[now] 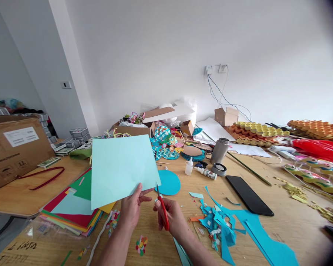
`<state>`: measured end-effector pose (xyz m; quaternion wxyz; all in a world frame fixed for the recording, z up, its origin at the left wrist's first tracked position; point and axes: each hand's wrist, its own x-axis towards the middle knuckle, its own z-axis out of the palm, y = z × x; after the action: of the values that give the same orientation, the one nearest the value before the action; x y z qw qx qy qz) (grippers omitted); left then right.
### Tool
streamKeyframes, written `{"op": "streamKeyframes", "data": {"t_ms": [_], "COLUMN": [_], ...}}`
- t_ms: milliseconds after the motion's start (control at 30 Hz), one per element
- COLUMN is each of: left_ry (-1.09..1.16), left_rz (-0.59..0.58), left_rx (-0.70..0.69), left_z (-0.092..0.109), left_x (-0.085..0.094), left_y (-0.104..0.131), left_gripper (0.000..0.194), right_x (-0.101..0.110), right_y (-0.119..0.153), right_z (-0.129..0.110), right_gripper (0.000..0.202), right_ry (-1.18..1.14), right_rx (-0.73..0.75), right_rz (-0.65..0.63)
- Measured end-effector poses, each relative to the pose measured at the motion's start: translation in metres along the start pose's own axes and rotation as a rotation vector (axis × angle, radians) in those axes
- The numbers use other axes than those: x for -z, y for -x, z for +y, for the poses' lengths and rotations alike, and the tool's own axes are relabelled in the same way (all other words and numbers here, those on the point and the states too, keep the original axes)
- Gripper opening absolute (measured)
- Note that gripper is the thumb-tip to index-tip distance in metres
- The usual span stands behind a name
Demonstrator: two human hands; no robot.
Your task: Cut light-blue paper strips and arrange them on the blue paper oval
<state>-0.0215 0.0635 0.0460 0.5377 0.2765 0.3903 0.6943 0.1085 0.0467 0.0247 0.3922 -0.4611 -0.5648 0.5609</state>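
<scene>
A pale mint sheet of paper [122, 166] is raised above the table, its lower edge pinched in my left hand [131, 207], thumb in front and fingers behind. In my right hand [173, 218] are red-handled scissors [164, 212], fingers wrapped around the handles. The blade tips reach the sheet's lower right corner. Just behind that corner lies a blue paper circle [169, 181] flat on the table. Small coloured paper dots [141, 245] sit below my hands. A heap of blue paper scraps [218, 223] lies to the right of my right forearm.
Stacked coloured paper [72, 207] and a cardboard box [16, 147] stand left. A glue bottle [188, 167], a steel flask [220, 150] and a black phone [249, 194] lie right of the circle. Egg trays [261, 129] line the back right, near the wall.
</scene>
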Motion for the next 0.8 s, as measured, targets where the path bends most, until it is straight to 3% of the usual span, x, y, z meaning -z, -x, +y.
{"op": "streamKeyframes", "data": {"t_ms": [200, 800], "left_ry": [-0.027, -0.035], "left_rz": [0.005, 0.010], "left_rx": [-0.003, -0.007], "left_z": [-0.0034, -0.0018], "left_x": [0.0017, -0.0002], "left_y": [-0.0021, 0.0010], "left_gripper": [0.045, 0.049], "right_x": [0.0003, 0.0005], "right_y": [0.0008, 0.0004], "right_z": [-0.0047, -0.0048], "right_gripper": [0.070, 0.069], "right_ry": [0.008, 0.011], "right_rx": [-0.016, -0.004], "right_rz": [-0.007, 0.003]}}
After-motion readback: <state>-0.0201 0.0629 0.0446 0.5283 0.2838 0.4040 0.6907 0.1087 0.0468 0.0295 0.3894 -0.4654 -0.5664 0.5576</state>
